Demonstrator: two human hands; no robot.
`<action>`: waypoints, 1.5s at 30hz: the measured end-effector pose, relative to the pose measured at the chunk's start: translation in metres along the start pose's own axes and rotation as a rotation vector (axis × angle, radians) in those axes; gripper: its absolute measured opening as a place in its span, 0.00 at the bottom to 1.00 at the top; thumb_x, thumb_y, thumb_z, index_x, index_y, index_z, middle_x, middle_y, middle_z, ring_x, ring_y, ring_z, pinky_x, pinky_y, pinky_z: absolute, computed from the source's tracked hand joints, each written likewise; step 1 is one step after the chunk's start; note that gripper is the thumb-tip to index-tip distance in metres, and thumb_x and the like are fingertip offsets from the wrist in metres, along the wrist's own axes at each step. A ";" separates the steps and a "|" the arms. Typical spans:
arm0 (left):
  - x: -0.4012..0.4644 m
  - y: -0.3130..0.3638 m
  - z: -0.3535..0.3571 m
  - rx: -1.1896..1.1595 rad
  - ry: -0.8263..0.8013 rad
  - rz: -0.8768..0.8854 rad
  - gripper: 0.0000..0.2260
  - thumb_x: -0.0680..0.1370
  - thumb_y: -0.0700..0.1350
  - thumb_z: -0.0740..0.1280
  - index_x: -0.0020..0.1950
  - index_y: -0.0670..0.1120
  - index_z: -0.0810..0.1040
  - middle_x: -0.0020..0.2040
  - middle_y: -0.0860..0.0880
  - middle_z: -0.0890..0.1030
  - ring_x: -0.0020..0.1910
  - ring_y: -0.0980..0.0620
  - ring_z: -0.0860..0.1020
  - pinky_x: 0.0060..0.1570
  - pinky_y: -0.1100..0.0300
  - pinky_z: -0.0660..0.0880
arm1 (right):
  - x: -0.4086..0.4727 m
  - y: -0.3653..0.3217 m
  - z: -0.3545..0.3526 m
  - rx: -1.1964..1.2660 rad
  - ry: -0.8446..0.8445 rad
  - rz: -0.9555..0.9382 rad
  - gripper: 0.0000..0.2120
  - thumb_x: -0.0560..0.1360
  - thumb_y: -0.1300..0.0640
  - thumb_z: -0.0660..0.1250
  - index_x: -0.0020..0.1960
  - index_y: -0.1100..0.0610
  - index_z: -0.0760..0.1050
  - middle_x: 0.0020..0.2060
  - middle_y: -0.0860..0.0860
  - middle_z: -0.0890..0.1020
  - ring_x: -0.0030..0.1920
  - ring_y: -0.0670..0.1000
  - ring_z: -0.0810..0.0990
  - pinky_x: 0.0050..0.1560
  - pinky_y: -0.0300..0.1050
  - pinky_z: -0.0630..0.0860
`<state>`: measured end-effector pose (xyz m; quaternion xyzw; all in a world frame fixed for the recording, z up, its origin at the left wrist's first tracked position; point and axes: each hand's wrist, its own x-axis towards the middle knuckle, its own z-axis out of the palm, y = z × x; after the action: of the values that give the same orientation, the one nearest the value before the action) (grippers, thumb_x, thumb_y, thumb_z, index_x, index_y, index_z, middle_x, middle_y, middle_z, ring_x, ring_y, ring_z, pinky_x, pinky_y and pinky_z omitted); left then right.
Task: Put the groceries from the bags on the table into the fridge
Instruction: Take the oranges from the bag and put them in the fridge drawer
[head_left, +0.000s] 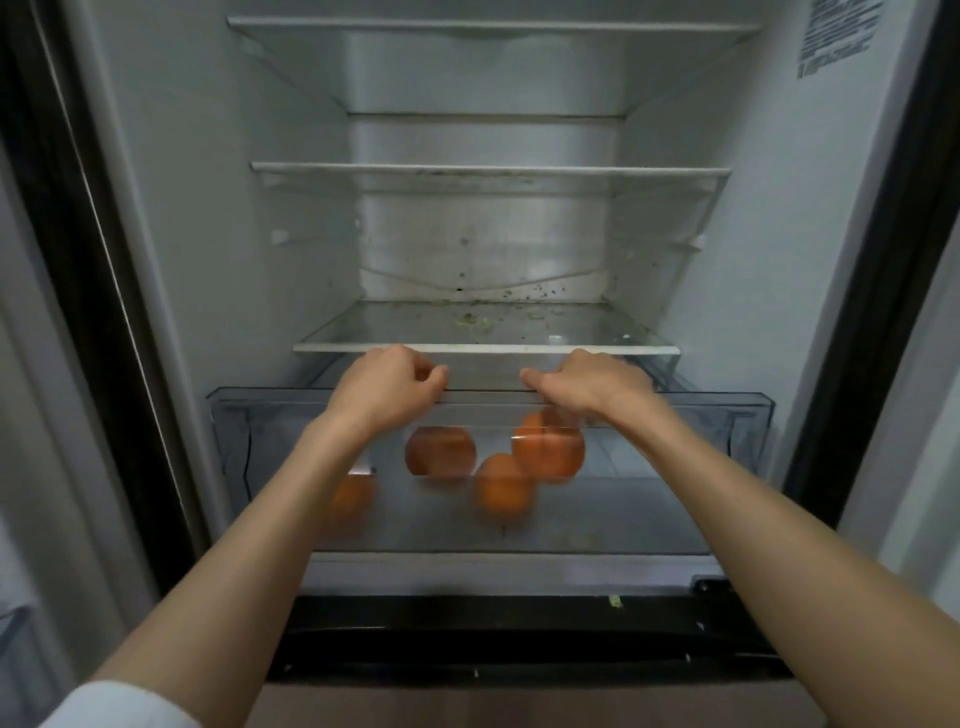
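Note:
The fridge stands open in front of me. Its clear crisper drawer (727, 467) at the bottom holds several oranges (440, 451), blurred behind the plastic front. My left hand (387, 387) and my right hand (587, 384) both sit on the drawer's top front edge, fingers curled over the rim, about a hand's width apart. One orange (348, 499) shows at the left, partly hidden by my left forearm.
Three glass shelves (488, 348) above the drawer hold no groceries; the lowest has green crumbs and dark specks at its back. The fridge's side walls (208, 234) close in left and right. A dark freezer front (519, 639) lies below the drawer.

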<state>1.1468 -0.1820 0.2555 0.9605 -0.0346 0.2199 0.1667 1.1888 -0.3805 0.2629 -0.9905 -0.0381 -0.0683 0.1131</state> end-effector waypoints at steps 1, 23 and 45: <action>-0.004 -0.001 0.001 0.004 0.027 0.014 0.17 0.78 0.52 0.59 0.33 0.45 0.76 0.30 0.47 0.76 0.37 0.43 0.76 0.34 0.56 0.66 | -0.003 0.000 0.001 0.005 0.029 -0.010 0.29 0.74 0.33 0.51 0.50 0.55 0.79 0.52 0.53 0.81 0.54 0.56 0.78 0.49 0.48 0.70; -0.315 -0.069 -0.004 0.123 -0.004 0.044 0.23 0.78 0.52 0.55 0.72 0.48 0.64 0.74 0.47 0.63 0.74 0.45 0.57 0.71 0.47 0.55 | -0.268 -0.081 0.129 0.161 0.070 -0.421 0.27 0.79 0.46 0.55 0.75 0.52 0.54 0.75 0.53 0.57 0.75 0.53 0.55 0.73 0.49 0.52; -0.704 -0.302 -0.184 0.366 0.046 -0.869 0.24 0.80 0.55 0.54 0.75 0.52 0.56 0.76 0.50 0.57 0.75 0.50 0.54 0.73 0.53 0.51 | -0.538 -0.451 0.272 0.301 -0.358 -1.255 0.27 0.79 0.46 0.56 0.75 0.51 0.55 0.74 0.53 0.61 0.74 0.52 0.57 0.72 0.47 0.55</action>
<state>0.4790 0.1596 0.0140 0.8945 0.4138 0.1534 0.0721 0.6512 0.0876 0.0219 -0.7500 -0.6342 0.0503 0.1810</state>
